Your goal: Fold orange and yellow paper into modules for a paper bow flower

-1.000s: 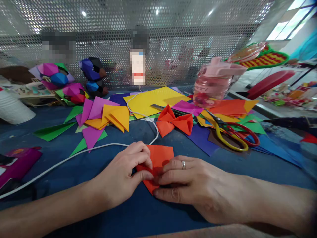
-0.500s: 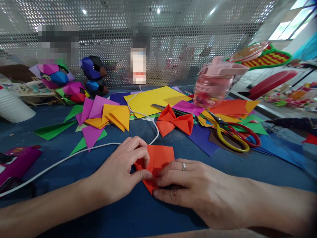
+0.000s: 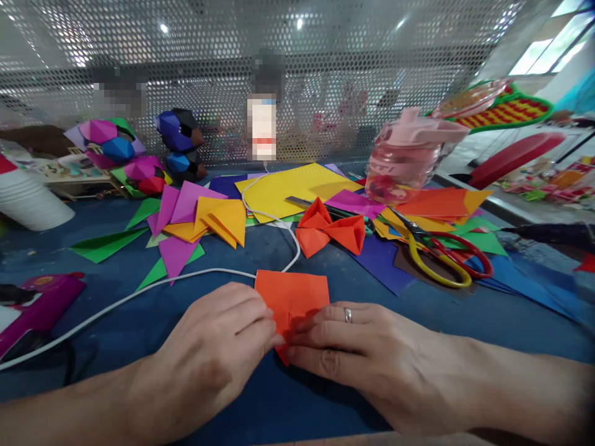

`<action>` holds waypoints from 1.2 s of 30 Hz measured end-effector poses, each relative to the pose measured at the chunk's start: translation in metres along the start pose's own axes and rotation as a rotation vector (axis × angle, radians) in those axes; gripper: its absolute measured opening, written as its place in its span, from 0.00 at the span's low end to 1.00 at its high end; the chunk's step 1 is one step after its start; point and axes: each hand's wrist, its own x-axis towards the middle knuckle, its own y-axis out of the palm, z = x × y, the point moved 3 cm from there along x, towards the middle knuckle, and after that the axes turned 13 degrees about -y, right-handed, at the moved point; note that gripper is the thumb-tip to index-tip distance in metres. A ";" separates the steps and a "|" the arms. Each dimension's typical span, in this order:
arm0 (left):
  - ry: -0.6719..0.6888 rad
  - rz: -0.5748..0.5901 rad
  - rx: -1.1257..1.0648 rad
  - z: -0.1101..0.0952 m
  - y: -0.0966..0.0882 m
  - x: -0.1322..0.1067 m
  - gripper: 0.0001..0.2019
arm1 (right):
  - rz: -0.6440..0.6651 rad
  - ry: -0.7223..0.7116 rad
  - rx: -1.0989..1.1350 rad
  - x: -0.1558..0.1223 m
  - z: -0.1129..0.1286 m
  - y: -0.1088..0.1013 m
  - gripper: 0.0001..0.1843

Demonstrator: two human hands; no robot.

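Observation:
In front of me a folded sheet of red-orange origami paper (image 3: 292, 291) lies on the blue table, its lower end narrowing to a point. My left hand (image 3: 223, 341) is closed at the paper's left edge, with curled fingers and the fingertips on the fold. My right hand (image 3: 353, 347), with a ring on one finger, holds the right side, thumb and fingers close together on the lower part. The fingertips of both hands nearly meet at the middle crease. Just beyond the sheet sits a folded red-orange paper piece (image 3: 316, 229) with open pockets.
Scissors with yellow and red handles (image 3: 439, 257) lie to the right. A pink bottle (image 3: 402, 161) stands behind them. Orange folded papers (image 3: 220, 217) and a yellow sheet (image 3: 297, 192) lie farther back. A white cable (image 3: 186, 275) crosses the table. Paper cups (image 3: 32, 198) stand left.
My left hand has come down and nearer along the paper's left edge, its fingers now flatter against the fold. The upper left corner is uncovered. My right hand stays nearly in place.

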 end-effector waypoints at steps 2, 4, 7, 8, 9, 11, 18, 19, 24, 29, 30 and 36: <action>0.010 -0.046 0.067 -0.004 -0.002 -0.006 0.12 | 0.003 0.001 0.002 0.001 0.001 0.000 0.27; 0.029 -0.065 0.142 -0.007 -0.005 -0.011 0.15 | 0.016 0.010 0.012 0.003 0.001 -0.001 0.28; 0.058 -0.025 0.253 -0.010 -0.007 -0.016 0.19 | 0.064 0.034 0.026 0.005 0.002 0.000 0.29; 0.066 -0.015 0.282 -0.010 -0.008 -0.017 0.21 | 0.084 0.046 0.030 0.005 0.002 0.000 0.29; 0.072 -0.006 0.304 -0.011 -0.008 -0.019 0.22 | 0.101 0.056 0.035 0.006 0.002 0.000 0.30; 0.076 0.011 0.326 -0.011 -0.009 -0.021 0.23 | 0.127 0.073 0.048 0.006 0.002 0.000 0.29; 0.048 0.070 0.294 -0.011 -0.011 -0.023 0.24 | 0.144 0.127 0.045 0.011 0.006 -0.001 0.27; 0.043 0.065 0.288 -0.011 -0.011 -0.022 0.24 | 0.136 0.128 0.048 0.012 0.007 -0.001 0.26; 0.045 0.051 0.322 -0.013 -0.009 -0.021 0.26 | 0.107 0.108 0.116 0.015 0.003 0.000 0.26; 0.060 0.012 0.361 -0.017 -0.006 -0.025 0.27 | 0.100 0.069 0.121 0.014 0.002 0.002 0.27; 0.062 0.011 0.359 -0.017 -0.006 -0.025 0.27 | 0.106 0.062 0.110 0.014 0.003 0.003 0.27; 0.068 0.000 0.345 -0.016 -0.003 -0.024 0.27 | -0.007 0.056 0.048 0.014 0.009 0.003 0.22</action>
